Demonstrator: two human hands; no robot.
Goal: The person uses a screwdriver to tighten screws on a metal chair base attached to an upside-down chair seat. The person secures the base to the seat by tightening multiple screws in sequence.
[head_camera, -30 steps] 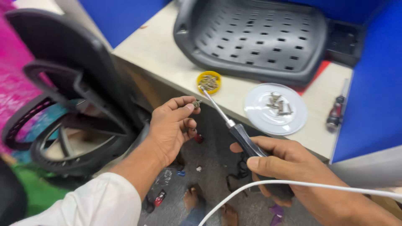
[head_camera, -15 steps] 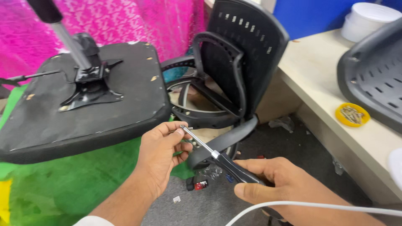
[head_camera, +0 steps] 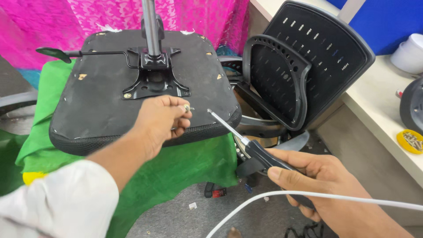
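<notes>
Left hand (head_camera: pixel 159 120) pinches a small silver screw (head_camera: pixel 187 107) between thumb and fingertips, fingers clamped on it, held just over the near edge of an upturned black chair seat (head_camera: pixel 97 105). Right hand (head_camera: pixel 324 183) wrapped tight round the black handle of a screwdriver (head_camera: pixel 246 143), shaft angled up-left, tip close beside the screw but not touching it. Hands apart, screw and tip between them. Left of the left hand: green cloth (head_camera: pixel 39 132) draped under the seat, a black lever (head_camera: pixel 55 53) sticking out the seat's far left side, white sleeve (head_camera: pixel 53 198) on the left forearm. Beyond the left hand: black metal mounting plate (head_camera: pixel 154 81) bolted on the seat underside, grey gas-lift column (head_camera: pixel 150 26) rising from it, pink patterned fabric (head_camera: pixel 66 17) behind. Below and between the hands: grey floor (head_camera: pixel 176 216) with small bits of debris, white cable (head_camera: pixel 282 197) crossing in front of the right hand. Beyond the right hand: black perforated chair backrest (head_camera: pixel 317 53) leaning against a beige table (head_camera: pixel 374 105), its frame sitting behind the screwdriver shaft. Right of the right hand, on the table: small yellow dish (head_camera: pixel 410 142) holding several screws; farther back a white round container (head_camera: pixel 410 53), contents not visible; a dark curved part (head_camera: pixel 414 103) cut off by the edge.
</notes>
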